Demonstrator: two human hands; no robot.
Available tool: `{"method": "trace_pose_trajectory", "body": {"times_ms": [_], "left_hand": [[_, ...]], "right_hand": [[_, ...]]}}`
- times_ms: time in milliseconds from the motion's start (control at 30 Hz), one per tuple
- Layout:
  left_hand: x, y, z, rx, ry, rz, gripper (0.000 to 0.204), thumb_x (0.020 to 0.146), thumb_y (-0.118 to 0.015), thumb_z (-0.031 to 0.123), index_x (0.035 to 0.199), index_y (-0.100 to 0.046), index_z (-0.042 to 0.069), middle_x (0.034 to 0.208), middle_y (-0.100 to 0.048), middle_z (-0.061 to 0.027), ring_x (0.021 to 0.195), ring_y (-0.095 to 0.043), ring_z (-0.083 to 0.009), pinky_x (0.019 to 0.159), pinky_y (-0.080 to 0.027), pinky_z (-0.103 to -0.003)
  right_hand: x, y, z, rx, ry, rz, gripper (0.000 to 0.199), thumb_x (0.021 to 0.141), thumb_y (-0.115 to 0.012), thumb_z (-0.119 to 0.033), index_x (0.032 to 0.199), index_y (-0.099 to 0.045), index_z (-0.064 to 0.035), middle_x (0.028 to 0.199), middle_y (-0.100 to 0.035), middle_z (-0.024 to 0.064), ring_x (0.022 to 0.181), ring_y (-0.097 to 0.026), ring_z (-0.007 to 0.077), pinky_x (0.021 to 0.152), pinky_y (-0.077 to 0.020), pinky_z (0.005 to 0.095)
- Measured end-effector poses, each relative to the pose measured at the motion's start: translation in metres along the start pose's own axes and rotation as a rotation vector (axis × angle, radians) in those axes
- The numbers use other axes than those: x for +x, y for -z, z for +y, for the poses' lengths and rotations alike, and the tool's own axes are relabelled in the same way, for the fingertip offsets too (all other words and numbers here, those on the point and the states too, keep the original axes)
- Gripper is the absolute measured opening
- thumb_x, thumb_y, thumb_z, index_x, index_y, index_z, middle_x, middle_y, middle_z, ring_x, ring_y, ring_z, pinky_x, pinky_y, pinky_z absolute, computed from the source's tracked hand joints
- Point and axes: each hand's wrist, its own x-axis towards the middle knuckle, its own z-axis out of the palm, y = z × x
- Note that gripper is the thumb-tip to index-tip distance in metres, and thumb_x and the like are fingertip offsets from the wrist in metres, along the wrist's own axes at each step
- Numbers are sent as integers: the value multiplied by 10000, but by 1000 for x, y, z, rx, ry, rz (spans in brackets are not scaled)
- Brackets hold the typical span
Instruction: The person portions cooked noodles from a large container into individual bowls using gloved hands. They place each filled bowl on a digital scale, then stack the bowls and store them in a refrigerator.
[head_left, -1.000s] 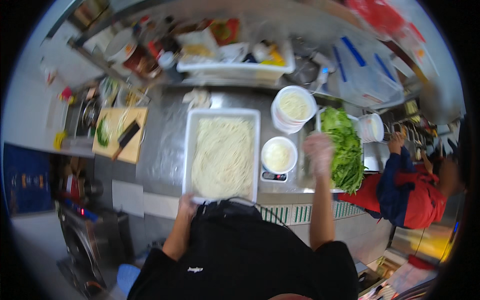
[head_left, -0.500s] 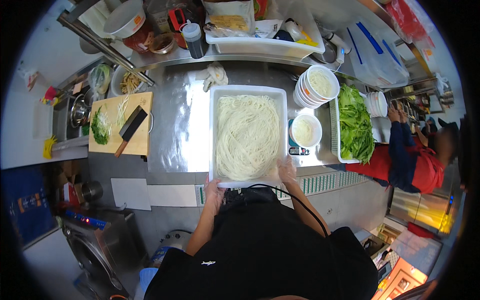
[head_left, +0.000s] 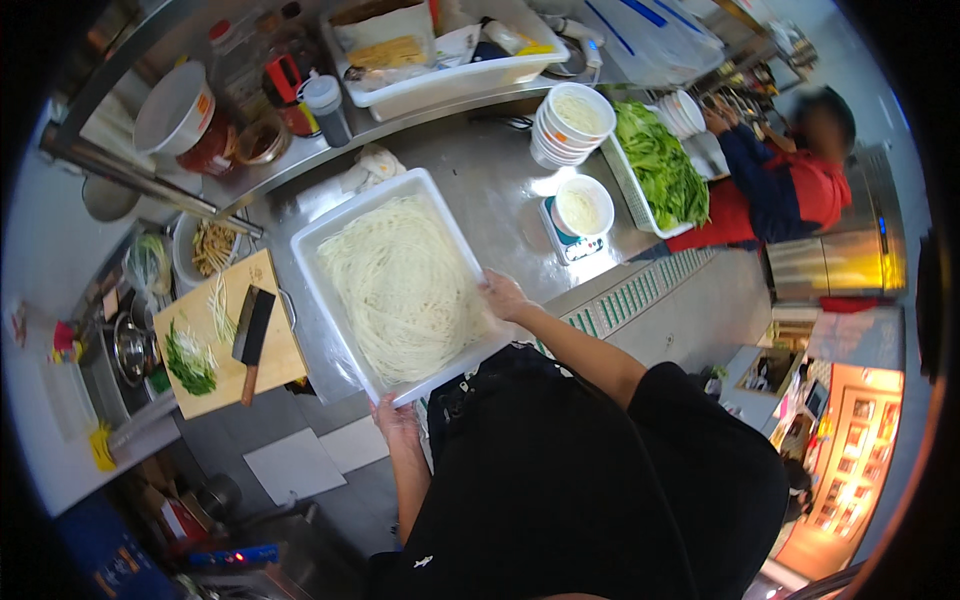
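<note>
A white rectangular tray (head_left: 448, 368) of thin white noodles (head_left: 392, 285) is turned at a slant over the steel table. My left hand (head_left: 398, 416), in a thin clear glove, grips its near left corner. At the right edge, toward the near corner, my gloved right hand (head_left: 503, 297) holds the tray; part of its fingers is hidden by the rim. To the right, a white tub (head_left: 583, 207) with noodles in it rests on a small scale (head_left: 572, 247). Behind that tub rises a stack of white tubs (head_left: 570, 126), the top one holding noodles.
On the left a cleaver (head_left: 254, 335) lies on a wooden cutting board (head_left: 275, 372) beside chopped greens (head_left: 190, 360). A basket of lettuce (head_left: 655, 165) is at the right, near a person in red and dark blue (head_left: 785, 195). Bottles and a bin (head_left: 450, 82) line the shelf.
The tray has shifted left and swung counter-clockwise, both my hands keeping hold of it. My head view has turned too, so the surroundings appear tilted. The tubs stay beside the lettuce.
</note>
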Motion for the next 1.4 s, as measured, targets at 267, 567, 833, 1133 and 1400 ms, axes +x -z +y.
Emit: {"method": "trace_pose_trajectory", "body": {"times_ms": [267,567,833,1133,1400], "left_hand": [[27,-18,53,29,-120,70,553,919,-581,21,1448,-445,112,1351,-571,-169,1195,-619,-356,919,-606,-537],[10,-8,40,131,-143,103,528,985,-665,176,1447,-413,130,1349,-590,-153,1190,-633,-332,904,-585,-464],[-39,-25,16,246,-350,274,527,990,-664,185,1422,-363,163,1380,-571,-178,1236,-618,-355,869,-581,-499],[-108,-18,-100,441,-360,377,560,976,-631,127,1453,-371,261,1393,-533,-95,1053,-644,-321,734,-555,-487],[-123,-25,-154,664,-337,254,555,971,-599,37,1449,-360,184,1388,-517,-95,922,-668,-286,670,-580,-503]], "right_hand": [[-6,11,-52,-144,192,-136,415,1013,-481,-365,1246,-631,-55,1232,-658,255,1167,-623,402,1031,-479,461],[-81,77,152,-52,-215,358,375,983,-607,-325,1215,-688,-42,1160,-727,194,1079,-691,351,982,-531,430],[-34,158,252,53,-413,656,350,924,-580,-189,1226,-708,-70,1204,-726,189,1146,-680,351,1021,-514,422],[56,203,331,327,-202,431,387,962,-611,-194,1334,-673,-109,1332,-695,130,1260,-638,265,1062,-492,378],[80,213,315,300,-94,116,458,1038,-484,-349,1324,-652,-31,1353,-643,227,1262,-604,381,1082,-465,436]]}}
